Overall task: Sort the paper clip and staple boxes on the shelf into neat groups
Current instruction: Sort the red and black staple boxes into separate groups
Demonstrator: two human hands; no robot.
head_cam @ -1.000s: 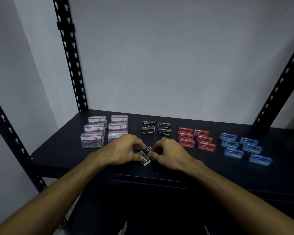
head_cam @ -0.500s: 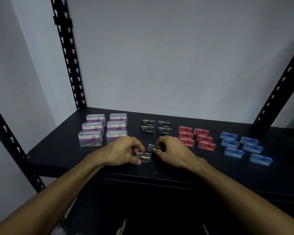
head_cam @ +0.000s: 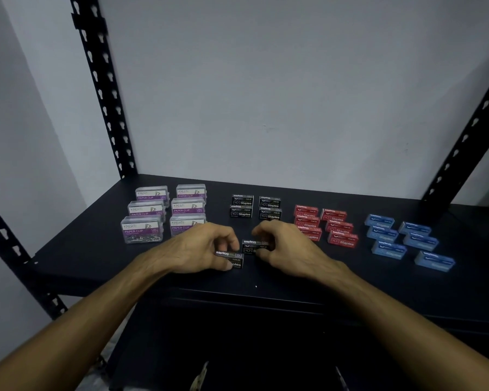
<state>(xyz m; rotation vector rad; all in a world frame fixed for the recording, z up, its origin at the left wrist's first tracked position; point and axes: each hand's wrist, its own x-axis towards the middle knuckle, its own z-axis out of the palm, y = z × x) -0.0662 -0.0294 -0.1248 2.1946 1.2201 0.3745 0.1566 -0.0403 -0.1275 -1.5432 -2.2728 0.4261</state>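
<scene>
Two small black cardboard staple boxes pinched, one [head_cam: 229, 256] in my left hand [head_cam: 202, 246], one [head_cam: 255, 245] in my right hand [head_cam: 283, 246], likely squaring them for the black rows [head_cam: 255, 207] behind.

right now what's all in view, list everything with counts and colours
paper clip boxes: six, clear with purple labels, two columns at the shelf's left
black staple boxes: four in a block at the back centre, plus two more in the hands
red staple boxes: about six, two columns right of the black ones, partly hidden by the right hand
blue staple boxes: six, loose rows at the far right
shelf: one, black, with perforated black uprights, against a pale wall
left hand: grip pinches one black box near the front
right hand: grip holds the other black box, just behind and right of the first
</scene>
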